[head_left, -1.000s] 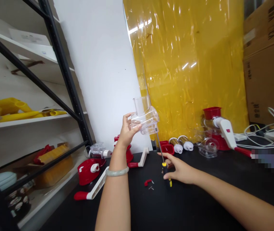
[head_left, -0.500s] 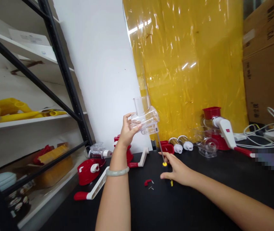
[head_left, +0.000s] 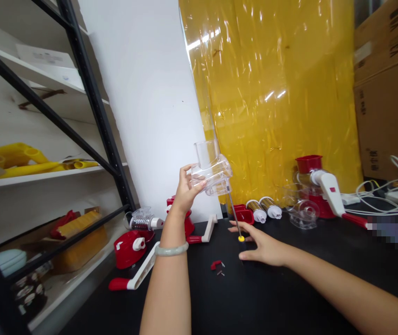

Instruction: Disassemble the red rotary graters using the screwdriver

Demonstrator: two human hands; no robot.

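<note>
My left hand (head_left: 187,190) grips a clear plastic housing (head_left: 211,167), a grinder or grater body with an upright round feed tube, and holds it up above the table. Below its right end, a long-shafted screwdriver (head_left: 234,211) meets the housing from underneath. My right hand (head_left: 259,244) is loosely curled around the screwdriver's dark handle, just below its yellow collar, thumb on the near side and fingers apart on the far side. The handle hardly shows against the black table. Nearby lie a small red part (head_left: 216,264) and small screws (head_left: 221,273).
Red grater bases (head_left: 129,249) with white crank handles stand at left. Behind are grating drums (head_left: 270,208) and red trays (head_left: 243,215). An assembled grater (head_left: 309,164), clear parts (head_left: 303,214) and white cables (head_left: 373,204) occupy the right. A metal shelf rack (head_left: 90,93) borders the left side.
My right hand has shifted slightly around the screwdriver handle, its fingers more spread. The housing and screwdriver stay almost in place. A yellow bit beside the handle no longer shows.
</note>
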